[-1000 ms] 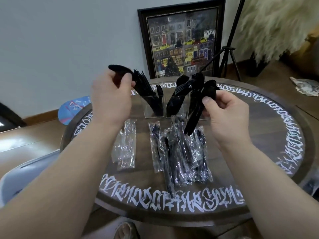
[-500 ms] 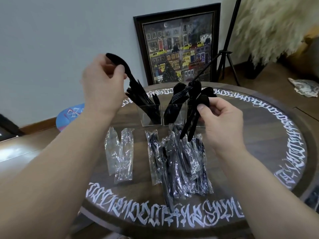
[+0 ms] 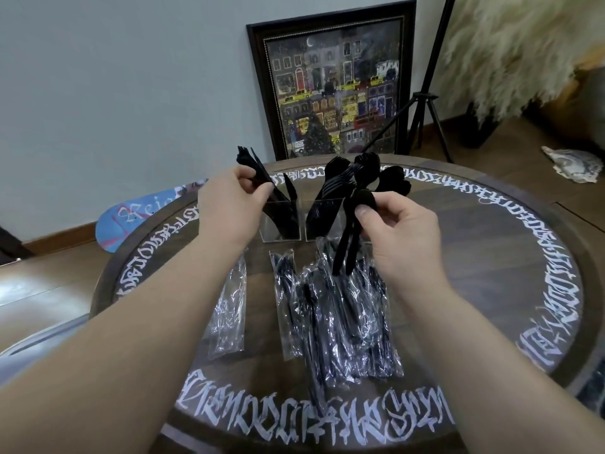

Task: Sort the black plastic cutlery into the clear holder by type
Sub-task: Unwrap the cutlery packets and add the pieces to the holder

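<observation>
A clear holder (image 3: 281, 235) with side-by-side compartments stands mid-table. Black knives (image 3: 284, 217) lean in its left compartment, forks (image 3: 330, 194) fill the middle one, and spoons (image 3: 394, 181) rise at the right, partly behind my right hand. My left hand (image 3: 229, 208) pinches a black knife (image 3: 262, 178) whose lower end sits among those knives. Just in front of the holder, my right hand (image 3: 399, 231) grips two black pieces (image 3: 348, 244) hanging handle down; the top of one is a spoon bowl. A pile of plastic-wrapped black cutlery (image 3: 340, 316) lies below my right hand.
Clear plastic wrappers (image 3: 229, 309) lie flat left of the pile, partly under my left forearm. The round wooden table (image 3: 491, 257) carries a ring of white lettering. Behind it, a framed painting (image 3: 337, 86) and a black tripod (image 3: 425, 103) stand against the wall.
My left hand has come down from its raised position, bringing the knife into the left compartment. My right hand has stayed in front of the holder with its two pieces.
</observation>
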A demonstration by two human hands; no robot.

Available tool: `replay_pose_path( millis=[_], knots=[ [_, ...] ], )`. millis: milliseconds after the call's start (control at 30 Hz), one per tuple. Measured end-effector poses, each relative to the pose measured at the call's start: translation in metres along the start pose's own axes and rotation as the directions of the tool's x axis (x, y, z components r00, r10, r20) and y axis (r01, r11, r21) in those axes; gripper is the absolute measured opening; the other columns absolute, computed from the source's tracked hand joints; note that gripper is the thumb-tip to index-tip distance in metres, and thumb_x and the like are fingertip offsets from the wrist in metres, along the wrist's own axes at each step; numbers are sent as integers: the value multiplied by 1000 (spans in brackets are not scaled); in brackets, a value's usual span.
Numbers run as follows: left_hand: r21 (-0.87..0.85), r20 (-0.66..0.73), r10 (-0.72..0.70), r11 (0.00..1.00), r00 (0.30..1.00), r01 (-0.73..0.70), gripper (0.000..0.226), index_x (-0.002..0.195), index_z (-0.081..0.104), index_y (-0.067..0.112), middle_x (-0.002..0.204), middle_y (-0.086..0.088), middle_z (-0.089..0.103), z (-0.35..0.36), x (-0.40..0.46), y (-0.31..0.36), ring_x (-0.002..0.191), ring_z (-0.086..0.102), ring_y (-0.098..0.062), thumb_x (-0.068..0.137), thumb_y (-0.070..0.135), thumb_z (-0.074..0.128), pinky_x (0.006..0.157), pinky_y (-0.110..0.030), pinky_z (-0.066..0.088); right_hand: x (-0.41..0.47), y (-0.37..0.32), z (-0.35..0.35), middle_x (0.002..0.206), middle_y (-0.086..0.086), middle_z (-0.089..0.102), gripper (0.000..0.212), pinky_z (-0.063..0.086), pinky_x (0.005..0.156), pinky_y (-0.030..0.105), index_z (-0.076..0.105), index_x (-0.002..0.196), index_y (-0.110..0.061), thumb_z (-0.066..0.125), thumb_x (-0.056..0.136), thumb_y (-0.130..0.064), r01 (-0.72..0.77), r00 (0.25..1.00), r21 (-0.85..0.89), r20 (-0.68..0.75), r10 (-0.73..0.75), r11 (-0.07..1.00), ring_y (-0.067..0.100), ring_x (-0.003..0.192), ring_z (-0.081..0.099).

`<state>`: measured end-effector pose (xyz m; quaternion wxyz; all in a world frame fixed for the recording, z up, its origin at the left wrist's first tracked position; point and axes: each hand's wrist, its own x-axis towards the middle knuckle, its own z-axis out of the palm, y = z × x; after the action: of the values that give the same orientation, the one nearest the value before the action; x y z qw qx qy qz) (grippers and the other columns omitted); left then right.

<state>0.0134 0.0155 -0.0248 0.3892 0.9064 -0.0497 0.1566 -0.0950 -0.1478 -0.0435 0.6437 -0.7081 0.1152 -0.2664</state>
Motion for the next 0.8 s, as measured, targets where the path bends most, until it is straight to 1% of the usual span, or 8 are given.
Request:
replay_pose_path(
  millis=[100,200,333,400,500,667,733,800],
  knots=[
    [-83,-76,109,990,991,-115,27,95,52,21,76,12,51,-2,-21,7,66,51,-3,81,29,74,63,-7,37,2,1,1,65,-21,66,28,47,65,13,67,78,-30,65,86,-4,7,1000,16,24,-7,1000,-5,64,59],
    [-186,158,293,947,943,-263,18,95,65,29,80,15,61,2,-41,24,67,55,0,80,25,74,70,-14,45,4,2,2,70,-12,65,24,50,67,21,63,78,-26,67,85,-3,7,1000,21,14,-8,1000,3,69,60],
    [-353,359,326,915,875,-196,26,84,71,39,76,9,72,8,-45,41,70,65,-16,83,14,72,70,-29,55,5,2,0,72,1,68,17,56,72,36,64,78,-20,67,86,-5,-38,998,37,43,36,999,14,69,65],
    [-375,381,318,911,868,-169,24,79,71,33,67,8,70,9,-42,43,62,63,-11,83,9,72,64,-24,54,5,2,-2,73,3,70,18,58,75,43,66,77,-20,66,86,-4,-57,998,55,42,55,997,19,71,68],
    [-373,304,293,912,906,-170,24,76,66,32,60,13,66,4,-33,46,59,63,-1,84,9,70,60,-15,49,9,3,-8,67,-5,69,22,57,73,43,67,71,-23,67,85,-6,-59,998,51,-25,60,997,15,67,63],
    [-400,-81,319,857,944,-324,31,74,59,38,62,18,64,-10,2,62,65,64,-1,85,9,66,65,-17,49,11,5,-15,65,-13,69,24,52,69,24,71,69,-26,68,83,-8,-56,990,71,-123,64,996,4,66,61],
    [-336,-92,344,873,935,-354,32,73,57,38,65,17,64,-5,9,65,68,66,-7,85,11,66,67,-23,53,12,5,-16,65,-15,69,25,51,68,21,70,69,-28,67,84,-8,-45,991,56,-126,52,997,1,67,61],
    [-239,-3,346,911,938,-337,31,72,55,37,69,14,65,5,10,63,73,67,-11,86,11,65,72,-27,54,13,6,-18,63,-16,68,27,48,64,21,69,69,-28,66,84,-6,-39,990,75,-131,49,996,0,63,59]
  ],
)
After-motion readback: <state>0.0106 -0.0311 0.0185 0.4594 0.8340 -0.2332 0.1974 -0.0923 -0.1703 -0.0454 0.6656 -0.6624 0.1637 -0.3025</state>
